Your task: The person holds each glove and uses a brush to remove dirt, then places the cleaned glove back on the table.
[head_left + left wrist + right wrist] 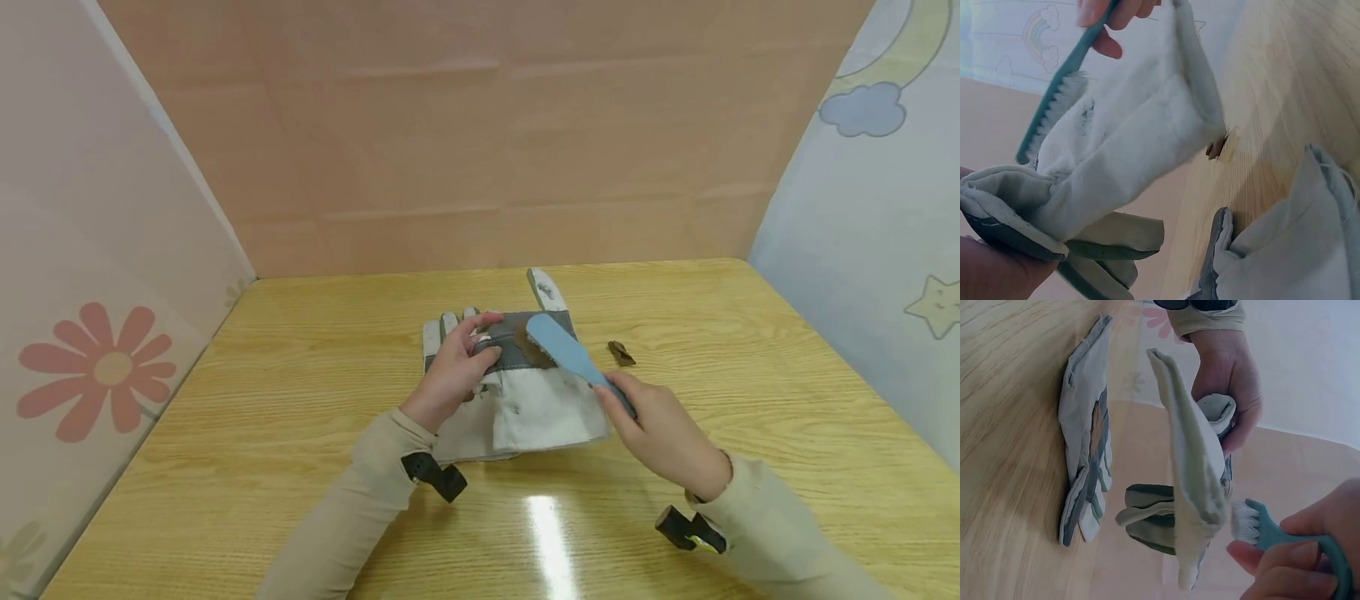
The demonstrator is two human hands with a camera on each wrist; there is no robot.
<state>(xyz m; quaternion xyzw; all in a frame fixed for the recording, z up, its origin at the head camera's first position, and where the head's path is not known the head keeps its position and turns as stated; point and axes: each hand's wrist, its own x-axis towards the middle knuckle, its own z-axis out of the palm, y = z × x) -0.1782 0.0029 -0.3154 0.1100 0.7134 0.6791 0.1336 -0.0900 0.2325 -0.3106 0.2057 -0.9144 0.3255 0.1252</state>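
My left hand [453, 367] grips a white and grey work glove [551, 412] by its grey band, holding it up off the table. Dark smudges and a brown patch [527, 343] mark its face. In my right hand [663, 429] is a blue scrub brush [562, 346], pinched by its handle. Its white bristles [1245, 522] face the glove and come right up to its surface in the right wrist view. A second glove [1082, 425] of the same kind lies on the table below, partly hidden by the held one in the head view.
A small crumpled brown scrap [621, 353] lies on the wooden table [300, 375] to the right of the gloves. Printed side panels [97, 250] and a pinkish back panel [487, 142] enclose the table.
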